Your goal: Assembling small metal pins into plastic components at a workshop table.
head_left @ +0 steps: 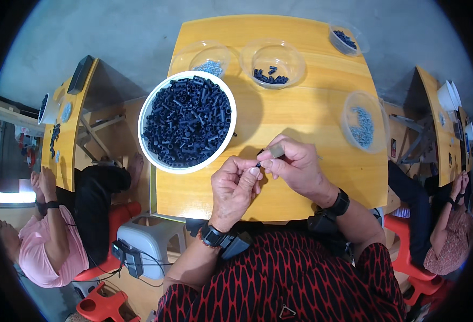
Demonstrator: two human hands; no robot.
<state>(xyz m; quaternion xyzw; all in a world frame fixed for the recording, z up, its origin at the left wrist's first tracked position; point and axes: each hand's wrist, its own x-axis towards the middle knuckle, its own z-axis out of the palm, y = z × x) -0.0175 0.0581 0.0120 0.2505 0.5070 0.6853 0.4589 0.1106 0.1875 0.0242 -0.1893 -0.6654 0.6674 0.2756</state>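
Black and tiny, a little tube (260,159) sits pinched between my two hands over the wooden table (301,107). My left hand (235,188) and my right hand (295,166) both hold it with their fingertips. A big white bowl (187,122) of black tubes is near, to the left.

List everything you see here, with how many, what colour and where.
Wooden table: one, yellow-orange, centre.
White bowl: one, left part of table, full of dark blue short tubes.
Clear bowls: four; far left with small grey parts, far middle with a few dark tubes, far right corner with dark pieces, right with grey parts.
Small dark part: one, pinched between both hands.
Neighbouring tables: two, at left and right, with seated people.
Red stools: left and right.
Left hand: wristband, holding the part.
Right hand: wristband, pinching it too.
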